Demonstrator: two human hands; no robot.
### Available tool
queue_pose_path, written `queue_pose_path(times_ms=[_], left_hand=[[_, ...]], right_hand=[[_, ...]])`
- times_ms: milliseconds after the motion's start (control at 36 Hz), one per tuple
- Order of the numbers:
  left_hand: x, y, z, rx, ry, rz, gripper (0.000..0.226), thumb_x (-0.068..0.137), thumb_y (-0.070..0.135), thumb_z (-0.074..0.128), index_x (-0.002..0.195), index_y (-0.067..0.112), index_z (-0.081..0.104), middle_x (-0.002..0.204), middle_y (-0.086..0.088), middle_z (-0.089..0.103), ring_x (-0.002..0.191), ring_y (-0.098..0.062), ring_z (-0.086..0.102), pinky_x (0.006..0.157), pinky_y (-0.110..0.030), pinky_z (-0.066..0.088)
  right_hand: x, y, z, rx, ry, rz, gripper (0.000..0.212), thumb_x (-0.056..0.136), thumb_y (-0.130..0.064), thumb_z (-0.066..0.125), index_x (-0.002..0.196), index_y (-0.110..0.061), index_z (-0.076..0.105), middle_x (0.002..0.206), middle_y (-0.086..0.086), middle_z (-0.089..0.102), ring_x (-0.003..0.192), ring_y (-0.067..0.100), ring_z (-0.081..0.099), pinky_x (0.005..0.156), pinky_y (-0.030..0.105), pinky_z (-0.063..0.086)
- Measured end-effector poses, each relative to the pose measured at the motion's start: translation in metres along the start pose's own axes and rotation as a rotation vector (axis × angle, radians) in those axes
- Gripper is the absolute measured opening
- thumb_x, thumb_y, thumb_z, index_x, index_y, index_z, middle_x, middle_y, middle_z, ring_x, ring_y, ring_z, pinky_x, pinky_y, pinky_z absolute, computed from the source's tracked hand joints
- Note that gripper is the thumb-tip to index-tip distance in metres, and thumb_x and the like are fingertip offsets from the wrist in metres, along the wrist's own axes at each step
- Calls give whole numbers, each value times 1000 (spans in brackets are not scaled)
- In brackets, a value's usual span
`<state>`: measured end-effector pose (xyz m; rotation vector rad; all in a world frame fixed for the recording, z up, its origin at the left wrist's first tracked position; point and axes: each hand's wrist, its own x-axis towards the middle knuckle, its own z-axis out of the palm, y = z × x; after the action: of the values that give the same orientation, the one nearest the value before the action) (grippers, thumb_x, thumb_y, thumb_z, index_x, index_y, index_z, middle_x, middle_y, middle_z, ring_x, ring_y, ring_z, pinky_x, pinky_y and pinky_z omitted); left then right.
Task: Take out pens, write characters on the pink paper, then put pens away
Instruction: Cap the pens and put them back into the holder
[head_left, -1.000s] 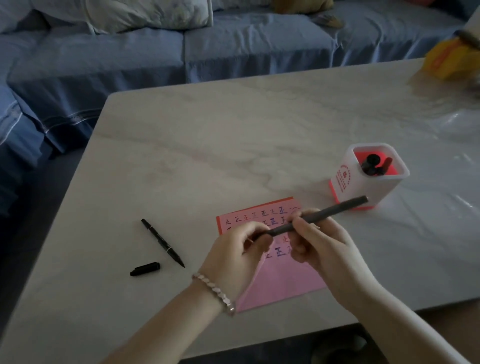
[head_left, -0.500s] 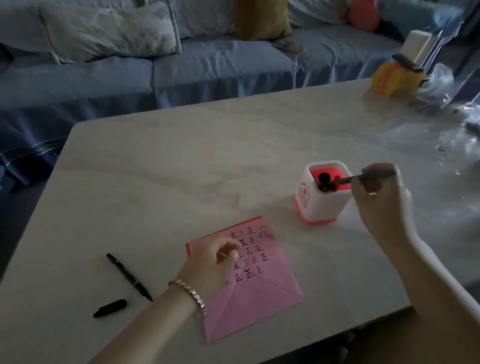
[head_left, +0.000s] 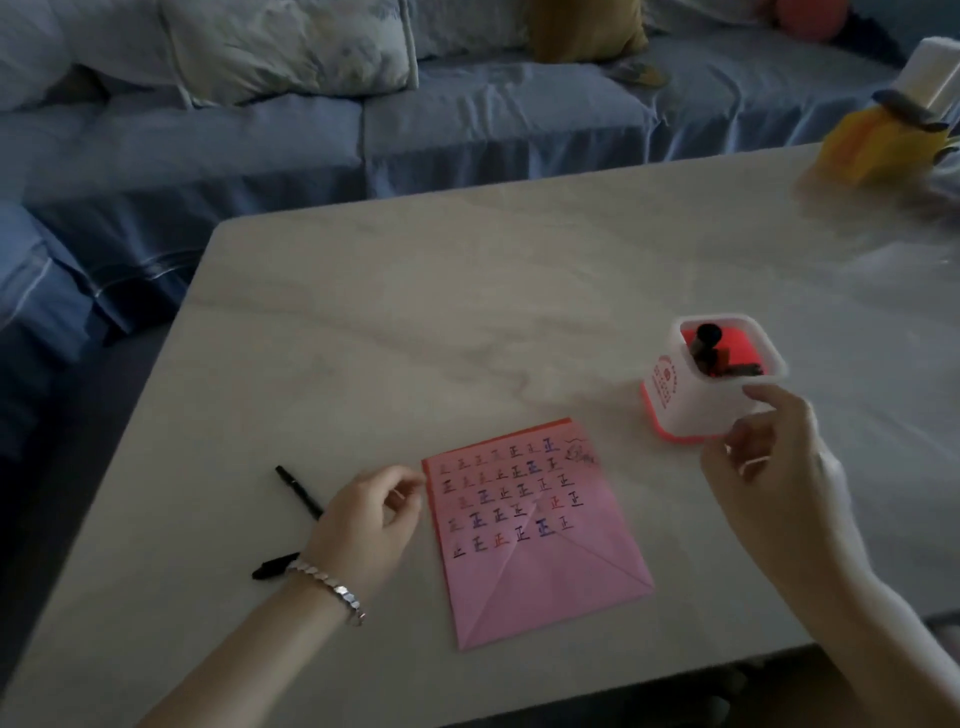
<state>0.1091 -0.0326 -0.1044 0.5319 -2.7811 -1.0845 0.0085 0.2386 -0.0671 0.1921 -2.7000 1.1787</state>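
The pink paper (head_left: 540, 551) lies on the marble table (head_left: 415, 322), its upper half covered with rows of written characters. A white pen holder (head_left: 675, 395) with a red inside stands to its upper right and holds several dark pens (head_left: 709, 348). My right hand (head_left: 774, 467) hovers just in front of the holder, fingers apart, holding nothing. My left hand (head_left: 369, 525), with a bracelet on the wrist, is beside the paper's left edge, fingers loosely curled and empty. An uncapped black pen (head_left: 298, 491) and its cap (head_left: 272, 566) lie left of that hand, partly hidden by it.
A blue sofa (head_left: 467, 119) with cushions runs along the far side of the table. A yellow and white object (head_left: 893, 119) stands at the table's far right corner. The table's near edge runs just below the paper.
The pen that both hands held a second ago went into the holder with my right hand, which has let go and drawn back. My left hand moved off the paper to its left edge.
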Motion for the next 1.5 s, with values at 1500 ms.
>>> queue_pose_path(times_ms=[1500], left_hand=[[-44, 8, -3, -330, 68, 19, 29, 88, 15, 53, 84, 44, 48, 86, 14, 59, 81, 8, 54, 62, -6, 42]], right_hand=[[-38, -88, 54, 983, -333, 282, 15, 80, 5, 59, 75, -9, 56, 66, 5, 69, 66, 19, 70, 62, 22, 57]])
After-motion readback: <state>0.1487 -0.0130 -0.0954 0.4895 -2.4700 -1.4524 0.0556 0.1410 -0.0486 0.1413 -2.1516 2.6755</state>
